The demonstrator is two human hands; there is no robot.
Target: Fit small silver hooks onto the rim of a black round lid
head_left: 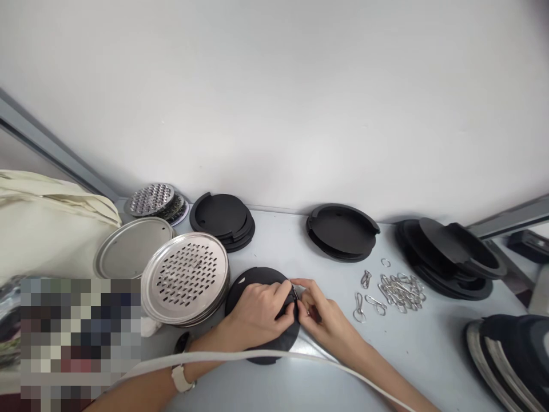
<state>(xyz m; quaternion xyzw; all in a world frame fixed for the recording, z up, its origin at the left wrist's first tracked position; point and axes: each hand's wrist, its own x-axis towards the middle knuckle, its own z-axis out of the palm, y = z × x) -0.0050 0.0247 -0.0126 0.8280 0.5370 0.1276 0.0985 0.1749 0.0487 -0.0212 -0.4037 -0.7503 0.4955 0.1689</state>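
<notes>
A black round disc (274, 343) with a small slot near its upper left lies on the table in front of me. My left hand (259, 309) is over the disc, its fingers closed on the right edge. My right hand (319, 312) pinches a small metal clip (295, 292) against that same edge; the fingers partly hide it, so I cannot tell whether it passes through the disc. To the right lie a heap of wire clips (402, 292), several loose clips (359, 309) and a single metal ring (385, 262).
Left of my hands stand stacked perforated metal grater discs (186, 277), plain metal discs (135, 246) and smaller graters (152, 199). Black disc stacks (221, 214) (343, 229) (446, 257) line the wall. A white cord (234, 355) crosses the foreground. A cream bag (43, 229) sits left.
</notes>
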